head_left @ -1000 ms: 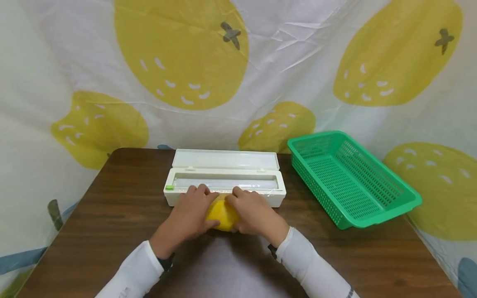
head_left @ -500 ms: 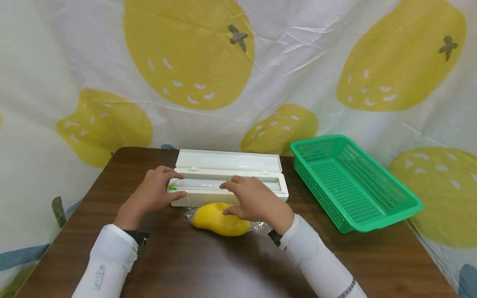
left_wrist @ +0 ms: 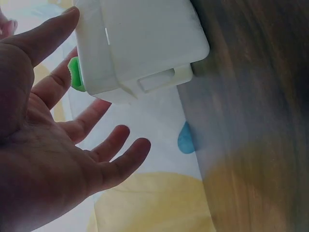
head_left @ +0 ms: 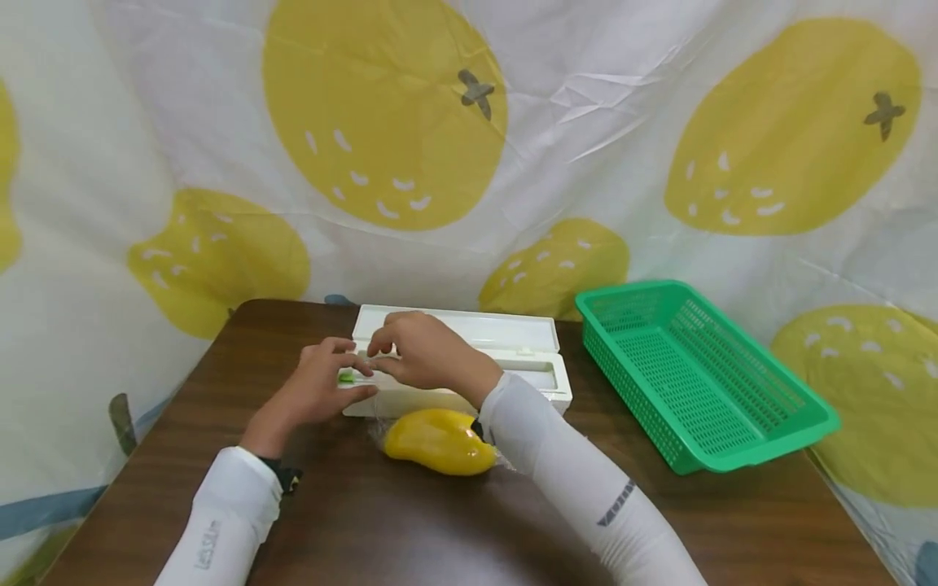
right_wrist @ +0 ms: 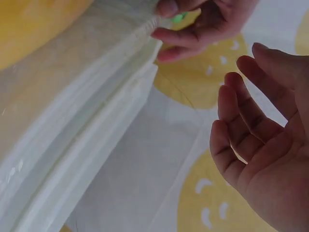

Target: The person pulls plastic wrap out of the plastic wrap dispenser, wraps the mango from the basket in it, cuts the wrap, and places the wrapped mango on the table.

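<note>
A white cling film dispenser (head_left: 553, 376) lies on the table with its lid (head_left: 506, 330) raised and a green slider (head_left: 346, 378) at its left end. My left hand (head_left: 317, 384) is around that end, thumb near the front and fingers spread loosely by the slider (left_wrist: 76, 74). Over the left part of the dispenser hovers my right hand (head_left: 425, 348), fingers loosely bent; the right wrist view shows nothing between its fingers. In front lies a yellow mango-shaped fruit (head_left: 436, 441) wrapped in clear film, its right end partly covered by my right wrist.
To the right, a green plastic basket (head_left: 795, 399) stands on the brown wooden table (head_left: 381, 529), holding nothing visible. A white cloth with a yellow fruit print (head_left: 384, 106) hangs behind the table.
Both hands have let go of the wrapped fruit, which now lies on the table. The left hand moved to the dispenser's left end; the right hand followed leftward over it.
</note>
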A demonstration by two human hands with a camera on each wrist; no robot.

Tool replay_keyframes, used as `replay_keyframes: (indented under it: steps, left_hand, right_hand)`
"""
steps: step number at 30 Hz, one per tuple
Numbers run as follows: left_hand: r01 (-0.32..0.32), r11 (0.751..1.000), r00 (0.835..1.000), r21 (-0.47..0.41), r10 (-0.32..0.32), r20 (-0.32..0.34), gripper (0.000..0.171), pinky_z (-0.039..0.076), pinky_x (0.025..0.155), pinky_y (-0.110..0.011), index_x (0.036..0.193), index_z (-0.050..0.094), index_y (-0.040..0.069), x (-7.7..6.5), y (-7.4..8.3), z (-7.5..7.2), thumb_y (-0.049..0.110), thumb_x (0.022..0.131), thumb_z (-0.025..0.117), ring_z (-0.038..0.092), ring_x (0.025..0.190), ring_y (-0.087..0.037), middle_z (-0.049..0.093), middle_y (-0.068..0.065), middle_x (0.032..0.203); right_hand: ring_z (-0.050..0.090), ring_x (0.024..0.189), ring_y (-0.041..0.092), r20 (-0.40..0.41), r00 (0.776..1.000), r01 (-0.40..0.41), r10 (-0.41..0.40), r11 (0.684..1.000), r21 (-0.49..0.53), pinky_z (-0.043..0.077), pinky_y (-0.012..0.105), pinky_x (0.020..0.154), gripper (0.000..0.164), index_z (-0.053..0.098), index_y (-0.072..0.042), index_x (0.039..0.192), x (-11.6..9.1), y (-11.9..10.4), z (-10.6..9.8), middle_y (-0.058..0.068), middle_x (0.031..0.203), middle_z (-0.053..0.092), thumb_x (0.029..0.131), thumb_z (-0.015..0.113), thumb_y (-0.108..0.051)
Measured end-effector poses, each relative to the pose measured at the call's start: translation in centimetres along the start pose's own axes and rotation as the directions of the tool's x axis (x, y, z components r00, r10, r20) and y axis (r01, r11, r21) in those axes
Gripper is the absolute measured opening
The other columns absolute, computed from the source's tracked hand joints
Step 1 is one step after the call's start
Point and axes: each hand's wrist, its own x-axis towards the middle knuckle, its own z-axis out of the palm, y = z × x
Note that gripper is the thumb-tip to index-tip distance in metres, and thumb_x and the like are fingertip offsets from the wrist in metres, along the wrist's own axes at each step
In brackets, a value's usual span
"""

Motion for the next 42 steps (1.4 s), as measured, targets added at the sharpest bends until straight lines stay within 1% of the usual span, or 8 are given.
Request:
replay_keyframes:
  steps: [5, 9, 13, 18, 24, 30, 37, 42]
  left_hand:
    - [-0.047, 0.999, 0.999, -0.009, 0.047, -0.024, 0.035, 0.027, 0.098, -0.074, 0.11, 0.075, 0.002, -0.2, -0.5, 0.2, 0.025, 0.084, 0.078, 0.028, 0.126, -0.056, 0.044, -0.036, 0.137]
    - [-0.094, 0.995, 0.995, -0.016, 0.093, -0.039, 0.028, 0.022, 0.1, -0.072, 0.103, 0.076, 0.0, -0.3, -0.9, 0.2, 0.017, 0.081, 0.079, 0.034, 0.125, -0.051, 0.049, -0.036, 0.133]
    - [-0.114, 0.992, 0.993, -0.046, 0.113, -0.039, 0.025, 0.02, 0.099, -0.073, 0.103, 0.075, -0.003, -0.4, -1.3, 0.4, 0.008, 0.08, 0.076, 0.033, 0.124, -0.053, 0.045, -0.037, 0.133]
    - [-0.114, 0.989, 0.993, -0.091, 0.111, -0.036, 0.025, 0.021, 0.097, -0.076, 0.103, 0.074, -0.005, -0.4, -1.7, 0.5, 0.005, 0.08, 0.075, 0.031, 0.121, -0.057, 0.042, -0.037, 0.135]
    - [-0.112, 0.99, 0.992, -0.089, 0.106, -0.072, 0.034, 0.03, 0.094, -0.074, 0.106, 0.073, -0.006, 0.0, -1.9, 0.6, 0.004, 0.074, 0.079, 0.038, 0.117, -0.057, 0.045, -0.035, 0.133]
    - [-0.109, 0.991, 0.992, -0.082, 0.103, -0.07, 0.032, 0.035, 0.094, -0.072, 0.105, 0.072, -0.007, 0.2, -2.1, 0.7, 0.002, 0.074, 0.078, 0.041, 0.116, -0.057, 0.044, -0.035, 0.134]
    - [-0.168, 0.984, 0.98, -0.052, 0.161, -0.119, 0.036, 0.04, 0.09, -0.068, 0.102, 0.072, -0.008, 0.3, -2.3, 0.8, -0.001, 0.068, 0.081, 0.048, 0.11, -0.054, 0.048, -0.034, 0.128]
    - [-0.146, 0.988, 0.985, -0.042, 0.142, -0.1, 0.036, 0.039, 0.091, -0.068, 0.105, 0.072, -0.008, 0.3, -2.0, 0.6, 0.001, 0.071, 0.08, 0.047, 0.11, -0.054, 0.047, -0.034, 0.129]
  right_hand:
    - [0.059, 0.083, 0.011, 0.095, 0.994, -0.045, 0.047, 0.999, -0.027, 0.055, 0.028, 0.079, 0.021, 0.078, -0.016, 0.107, 2.0, -1.1, 1.8, 0.001, 0.096, 0.069, 0.094, 0.065, -0.027]
    - [0.058, 0.081, 0.009, 0.152, 0.986, -0.062, 0.071, 0.996, -0.063, 0.055, 0.026, 0.076, 0.018, 0.078, -0.018, 0.103, 3.0, -1.4, 3.5, -0.002, 0.093, 0.069, 0.094, 0.066, -0.027]
    - [0.061, 0.085, 0.009, 0.174, 0.978, -0.09, 0.114, 0.986, -0.143, 0.057, 0.028, 0.079, 0.019, 0.078, -0.023, 0.106, 3.7, -1.8, 5.1, -0.005, 0.097, 0.072, 0.095, 0.064, -0.03]
    - [0.062, 0.081, 0.011, 0.141, 0.971, -0.146, 0.191, 0.948, -0.281, 0.058, 0.032, 0.074, 0.019, 0.078, -0.025, 0.103, 4.0, -2.6, 6.1, -0.006, 0.093, 0.074, 0.096, 0.062, -0.033]
    - [0.064, 0.081, 0.015, 0.095, 0.969, -0.162, 0.227, 0.879, -0.449, 0.057, 0.034, 0.072, 0.02, 0.078, -0.028, 0.101, 4.2, -3.3, 6.6, -0.007, 0.094, 0.075, 0.086, 0.073, -0.04]
    - [0.062, 0.081, 0.017, 0.042, 0.964, -0.219, 0.262, 0.874, -0.434, 0.058, 0.034, 0.071, 0.021, 0.078, -0.03, 0.099, 4.5, -3.3, 6.9, -0.006, 0.099, 0.074, 0.082, 0.077, -0.04]
    - [0.065, 0.081, 0.012, 0.044, 0.968, -0.197, 0.249, 0.852, -0.485, 0.058, 0.033, 0.071, 0.031, 0.078, -0.028, 0.101, 4.5, -3.5, 6.9, -0.008, 0.094, 0.076, 0.075, 0.082, -0.045]
    - [0.065, 0.082, 0.013, 0.055, 0.968, -0.188, 0.244, 0.854, -0.484, 0.058, 0.033, 0.071, 0.031, 0.078, -0.027, 0.101, 4.6, -3.4, 6.7, -0.006, 0.094, 0.076, 0.075, 0.082, -0.043]
